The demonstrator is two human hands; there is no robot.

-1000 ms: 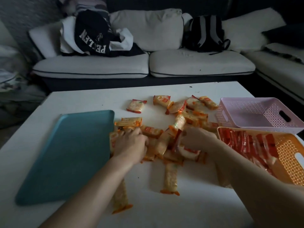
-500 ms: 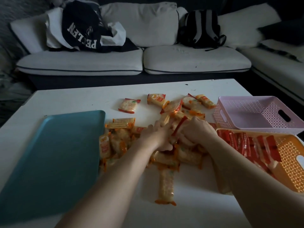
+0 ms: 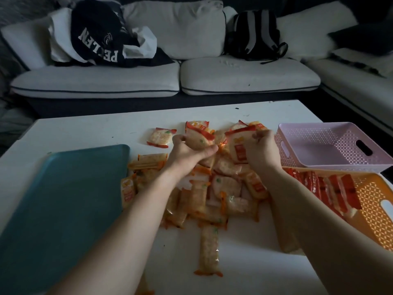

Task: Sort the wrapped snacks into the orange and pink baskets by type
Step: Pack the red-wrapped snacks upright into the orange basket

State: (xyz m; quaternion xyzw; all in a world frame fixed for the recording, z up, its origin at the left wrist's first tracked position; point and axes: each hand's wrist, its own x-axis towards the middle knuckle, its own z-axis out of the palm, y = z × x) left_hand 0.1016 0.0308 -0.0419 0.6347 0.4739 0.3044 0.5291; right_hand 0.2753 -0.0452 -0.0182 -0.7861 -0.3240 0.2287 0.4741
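Note:
A pile of wrapped snacks [image 3: 214,188] lies in the middle of the white table [image 3: 85,128]: square red-edged packets and long orange-edged ones. My left hand [image 3: 187,152] is closed around a red-edged snack packet [image 3: 200,141], lifted over the far part of the pile. My right hand [image 3: 261,150] grips another red-edged packet [image 3: 240,145] beside it. The pink basket [image 3: 331,145] at the right has nothing in it. The orange basket [image 3: 378,201] in front of it holds several red packets [image 3: 331,188].
A teal tray [image 3: 63,199] lies flat on the table's left side. One long snack [image 3: 209,252] lies apart near the front. A single square packet [image 3: 160,137] sits at the back left of the pile. A white sofa [image 3: 191,77] with a backpack stands behind the table.
Both hands moved from the near part of the pile to its far part and rose, each now holding a red-edged packet. The pile has shifted.

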